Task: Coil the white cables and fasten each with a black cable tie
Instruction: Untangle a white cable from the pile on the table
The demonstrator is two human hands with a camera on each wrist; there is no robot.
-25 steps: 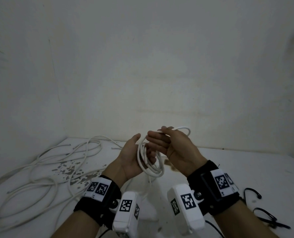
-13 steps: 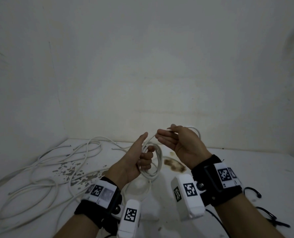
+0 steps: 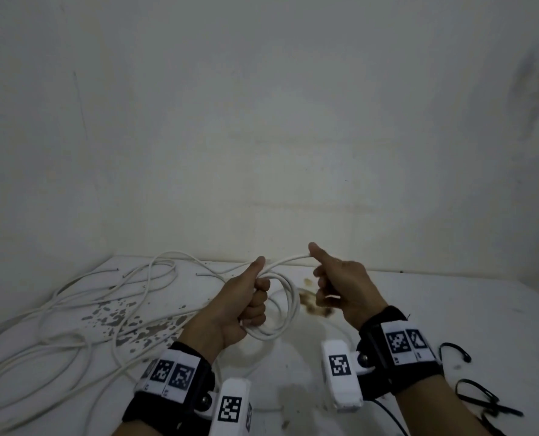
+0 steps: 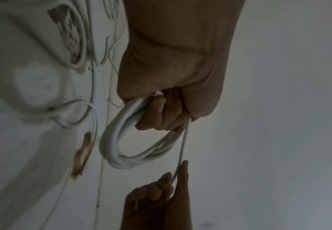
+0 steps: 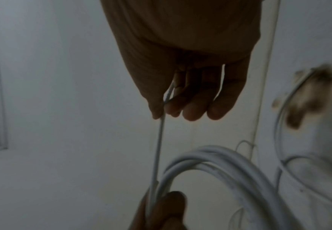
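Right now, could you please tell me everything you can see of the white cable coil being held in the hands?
The white cable coil is a bundle of several loops of smooth, round, plastic-looking cable, forming a rough oval. It is held up above the table, upright, with no tie on it yet. The left hand grips one side of the loops in its curled fingers. A single free end runs out almost straight from that fist to the right hand, which pinches it near its tip.

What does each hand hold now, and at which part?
Left hand grips the coiled white cable round its gathered loops; right hand pinches that cable's free end.
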